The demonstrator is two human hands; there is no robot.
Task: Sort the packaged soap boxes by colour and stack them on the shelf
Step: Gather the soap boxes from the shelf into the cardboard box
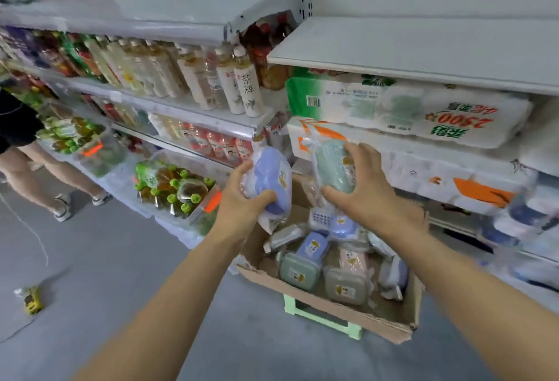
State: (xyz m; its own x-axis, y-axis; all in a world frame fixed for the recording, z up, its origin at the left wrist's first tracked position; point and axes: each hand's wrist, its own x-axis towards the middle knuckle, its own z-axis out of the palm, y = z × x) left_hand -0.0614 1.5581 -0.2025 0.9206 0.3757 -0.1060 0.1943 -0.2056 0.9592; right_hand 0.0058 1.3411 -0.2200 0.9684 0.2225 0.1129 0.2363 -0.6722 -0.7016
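Note:
My left hand (pixel 242 199) grips a blue soap box (pixel 269 175) wrapped in clear plastic, held up in front of the shelves. My right hand (pixel 363 187) grips a green soap box (pixel 331 166) in the same kind of wrap, beside the blue one and a little higher. Below both hands sits an open cardboard carton (pixel 326 308) holding several more wrapped soap boxes in blue (pixel 311 247), green (pixel 299 271) and pink (pixel 352 259). An empty white shelf (pixel 423 48) runs above at the right.
The carton rests on a light green stool (pixel 323 317). Tissue packs (pixel 408 111) fill the shelf under the empty one. Drink bottles (pixel 239 84) line the shelves at left, with bottle packs (pixel 175 187) lower down. A person's legs (pixel 39 178) stand at far left. A yellow packet (pixel 31 299) lies on the floor.

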